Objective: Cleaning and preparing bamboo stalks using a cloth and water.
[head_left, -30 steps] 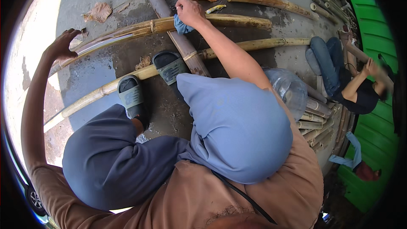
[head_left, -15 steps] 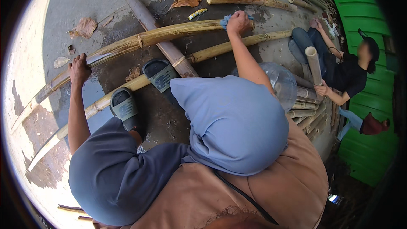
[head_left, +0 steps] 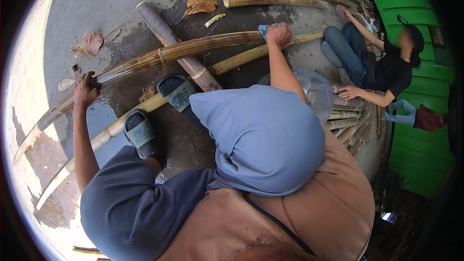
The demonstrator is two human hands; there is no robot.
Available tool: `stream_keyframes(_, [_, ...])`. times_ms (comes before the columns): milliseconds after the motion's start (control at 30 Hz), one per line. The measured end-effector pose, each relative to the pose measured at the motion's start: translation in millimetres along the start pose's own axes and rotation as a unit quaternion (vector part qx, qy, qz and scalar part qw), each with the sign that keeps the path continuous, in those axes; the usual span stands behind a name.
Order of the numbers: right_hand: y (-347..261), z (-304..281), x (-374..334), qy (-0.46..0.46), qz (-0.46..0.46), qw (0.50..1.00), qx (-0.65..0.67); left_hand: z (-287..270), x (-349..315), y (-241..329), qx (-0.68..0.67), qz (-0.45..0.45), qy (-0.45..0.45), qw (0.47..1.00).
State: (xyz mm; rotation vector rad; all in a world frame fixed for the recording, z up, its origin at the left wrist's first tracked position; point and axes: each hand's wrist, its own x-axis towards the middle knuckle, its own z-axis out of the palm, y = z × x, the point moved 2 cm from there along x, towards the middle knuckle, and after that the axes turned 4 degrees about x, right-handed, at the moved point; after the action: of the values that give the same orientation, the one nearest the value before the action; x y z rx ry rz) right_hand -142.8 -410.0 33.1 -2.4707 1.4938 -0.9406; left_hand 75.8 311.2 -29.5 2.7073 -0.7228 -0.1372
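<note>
Wet grey concrete floor (head_left: 111,5) is seen outdoors, with a green wall (head_left: 411,34) at right. A long bamboo pole (head_left: 193,48) is laid across the floor, over a thicker grey-brown pole (head_left: 169,38); a second long pole (head_left: 232,60) is laid just beside it, nearer the person. The left hand (head_left: 86,89) is set on the long bamboo pole toward its left end, fingers (head_left: 92,78) curled down over it, partly closed. The right hand (head_left: 279,35) is pressed on the same pole farther right, fingers closed round a blue cloth (head_left: 263,30) held against the bamboo. Two grey sandals (head_left: 176,92) are planted by the second pole. Dry leaves (head_left: 200,5) and a short bamboo piece (head_left: 270,1) are scattered beyond. Another person (head_left: 382,63) is seated at right beside a stack of cut bamboo (head_left: 345,116).
</note>
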Motion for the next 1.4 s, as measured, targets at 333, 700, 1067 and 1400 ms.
stream_keyframes(333, [-171, 16, -192, -0.226, -0.262, 0.92, 0.183, 1, -3, 70, 0.19, -0.015, -0.011, 0.982])
stream_keyframes(700, [-35, 20, -21, -0.136, -0.028, 0.987, -0.076, -16, -8, 6, 0.184, -0.043, -0.088, 0.978])
stream_keyframes(1067, [-215, 1, -233, -0.247, -0.396, 0.862, 0.198, 14, 27, -16, 0.102, -0.074, -0.055, 0.99])
stream_keyframes(1400, [-68, 23, -67, -0.07, -0.209, 0.973, 0.064, -1, 38, -22, 0.05, -0.114, -0.07, 0.99])
